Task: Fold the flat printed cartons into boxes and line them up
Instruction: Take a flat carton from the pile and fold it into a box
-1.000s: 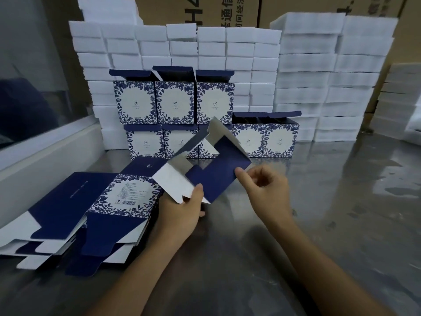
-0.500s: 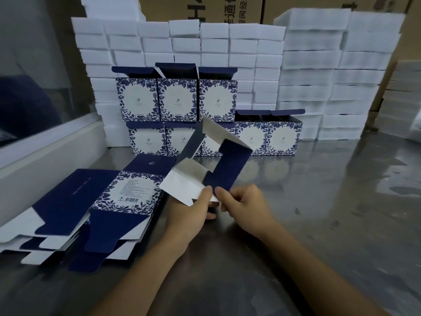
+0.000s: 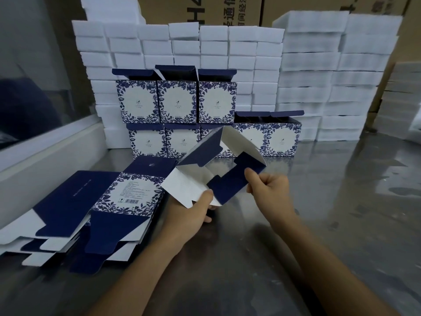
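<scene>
Carton (image 3: 218, 174) sits lifted off the surface (image 3: 341, 224) near the middle of the view, its open bottom end turned toward the person and its white inside showing. Half a second back the right hand (image 3: 270, 190) was down beside the left at the carton's near corner; it has since slid out to 3 o'clock and now pinches the dark blue bottom flap (image 3: 237, 176) with thumb on top. The left hand (image 3: 193, 213) has held its place throughout, its grip clasping the white flap at the near edge with thumb pressed on it. That shift suggests the bottom flaps are being tucked, so this box is only part formed. Finished boxes (image 3: 177, 103) stand two rows high at 12 o'clock, and the flat stack (image 3: 91, 206) waits at 9 o'clock, so plenty remains.
</scene>
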